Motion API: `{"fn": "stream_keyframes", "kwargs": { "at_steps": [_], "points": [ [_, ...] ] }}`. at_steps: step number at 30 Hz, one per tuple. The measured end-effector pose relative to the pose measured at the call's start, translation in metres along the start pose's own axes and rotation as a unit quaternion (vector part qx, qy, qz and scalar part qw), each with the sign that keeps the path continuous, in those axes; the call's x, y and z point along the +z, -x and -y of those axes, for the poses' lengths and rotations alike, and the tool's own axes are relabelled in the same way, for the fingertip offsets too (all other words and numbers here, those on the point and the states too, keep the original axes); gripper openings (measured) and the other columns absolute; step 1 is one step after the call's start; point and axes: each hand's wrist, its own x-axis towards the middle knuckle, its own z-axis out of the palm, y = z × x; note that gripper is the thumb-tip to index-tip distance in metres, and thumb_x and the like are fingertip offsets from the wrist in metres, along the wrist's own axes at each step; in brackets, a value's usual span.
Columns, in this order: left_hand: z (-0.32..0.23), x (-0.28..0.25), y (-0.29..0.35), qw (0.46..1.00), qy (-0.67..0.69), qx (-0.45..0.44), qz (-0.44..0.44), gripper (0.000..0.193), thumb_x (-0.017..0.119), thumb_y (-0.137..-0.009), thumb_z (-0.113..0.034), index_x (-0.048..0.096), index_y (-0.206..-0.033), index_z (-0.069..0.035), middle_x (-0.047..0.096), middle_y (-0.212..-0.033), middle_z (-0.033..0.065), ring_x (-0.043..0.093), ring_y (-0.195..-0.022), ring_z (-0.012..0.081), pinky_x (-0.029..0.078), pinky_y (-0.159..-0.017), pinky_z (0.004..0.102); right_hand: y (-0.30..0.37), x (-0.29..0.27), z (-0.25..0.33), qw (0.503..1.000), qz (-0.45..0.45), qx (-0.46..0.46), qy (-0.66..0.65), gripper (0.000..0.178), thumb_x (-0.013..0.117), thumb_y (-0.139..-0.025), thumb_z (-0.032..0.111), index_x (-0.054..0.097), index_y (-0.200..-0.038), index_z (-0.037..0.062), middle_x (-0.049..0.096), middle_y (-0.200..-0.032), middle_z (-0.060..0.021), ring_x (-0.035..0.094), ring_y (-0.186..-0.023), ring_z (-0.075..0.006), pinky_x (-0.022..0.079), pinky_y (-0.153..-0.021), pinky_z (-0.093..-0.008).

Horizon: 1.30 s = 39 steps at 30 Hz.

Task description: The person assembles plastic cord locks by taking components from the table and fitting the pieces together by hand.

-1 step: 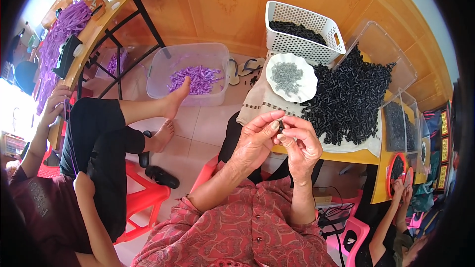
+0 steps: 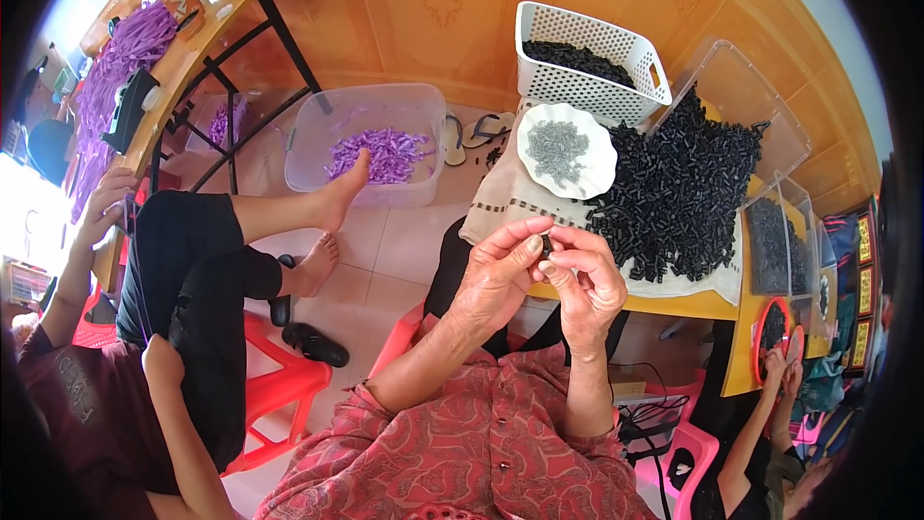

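Observation:
My left hand (image 2: 500, 272) and my right hand (image 2: 588, 287) meet in front of my chest, at the near edge of the table. Between their thumbs and fingertips they pinch one small black piece (image 2: 547, 246), mostly covered by the fingers. Just beyond lies a wide heap of short black tube-like pieces (image 2: 674, 197) on a pale cloth (image 2: 496, 195). Left of the heap, a white scalloped plate (image 2: 599, 159) holds many small clear or grey bits (image 2: 558, 149).
A white perforated basket (image 2: 587, 91) of black pieces stands at the back, with clear plastic boxes (image 2: 784, 231) to the right. On the floor is a clear tub (image 2: 308, 169) of purple strips. Co-workers sit left (image 2: 164, 366) and right (image 2: 760, 433). A red stool (image 2: 279, 385) stands left.

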Motion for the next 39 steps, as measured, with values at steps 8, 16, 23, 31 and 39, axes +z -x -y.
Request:
{"fn": "stream_keyframes", "kwargs": {
  "at_steps": [8, 16, 23, 31, 39],
  "points": [
    [0.005, 0.000, 0.002, 1.000, -0.004, 0.013, 0.017, 0.019, 0.059, -0.094, -0.008, 0.064, -0.112, -0.002, 0.067, -0.099, 0.0073, 0.059, -0.083, 0.0127, 0.048, -0.075, 0.0258, 0.002, -0.001, 0.000, 1.000, -0.008, -0.027, 0.015, 0.008, 0.071, -0.083, -0.002, 0.064, -0.086, 0.0003, 0.061, -0.107, -0.0148, 0.064, -0.081, -0.0158, 0.057, -0.066, -0.0262],
    [0.009, 0.003, 0.004, 0.998, 0.054, -0.027, 0.010, 0.019, 0.060, -0.094, -0.009, 0.064, -0.112, -0.002, 0.067, -0.099, 0.0079, 0.060, -0.084, 0.0125, 0.048, -0.075, 0.0264, 0.005, -0.004, -0.004, 0.998, -0.013, 0.015, -0.054, 0.011, 0.070, -0.083, -0.003, 0.060, -0.087, 0.0005, 0.057, -0.111, -0.0148, 0.063, -0.086, -0.0159, 0.056, -0.069, -0.0260],
    [0.010, 0.002, 0.004, 1.000, -0.015, 0.003, 0.013, 0.024, 0.060, -0.094, -0.009, 0.061, -0.117, -0.002, 0.067, -0.098, 0.0064, 0.063, -0.096, 0.0172, 0.049, -0.076, 0.0261, 0.003, -0.007, 0.000, 0.996, -0.006, 0.044, -0.071, 0.036, 0.075, -0.078, 0.000, 0.059, -0.111, 0.0007, 0.060, -0.112, -0.0124, 0.059, -0.098, -0.0199, 0.050, -0.088, -0.0316],
    [0.004, 0.012, 0.005, 0.996, -0.085, 0.032, -0.011, 0.046, 0.061, -0.093, -0.006, 0.047, -0.137, -0.002, 0.067, -0.096, 0.0056, 0.064, -0.095, 0.0153, 0.051, -0.082, 0.0269, -0.005, -0.015, 0.005, 0.997, 0.055, 0.009, 0.062, 0.042, 0.077, -0.076, 0.003, 0.062, -0.115, 0.0020, 0.066, -0.100, -0.0090, 0.061, -0.094, -0.0203, 0.050, -0.082, -0.0308],
    [-0.009, 0.002, 0.003, 0.974, -0.191, 0.020, 0.120, 0.054, 0.065, -0.089, -0.003, 0.045, -0.139, -0.002, 0.061, -0.104, 0.0035, 0.059, -0.093, 0.0120, 0.049, -0.086, 0.0269, -0.005, -0.017, 0.004, 0.999, 0.020, -0.005, 0.037, 0.032, 0.078, -0.075, 0.003, 0.065, -0.104, 0.0014, 0.064, -0.094, -0.0079, 0.060, -0.077, -0.0143, 0.050, -0.072, -0.0260]
  ]
}}
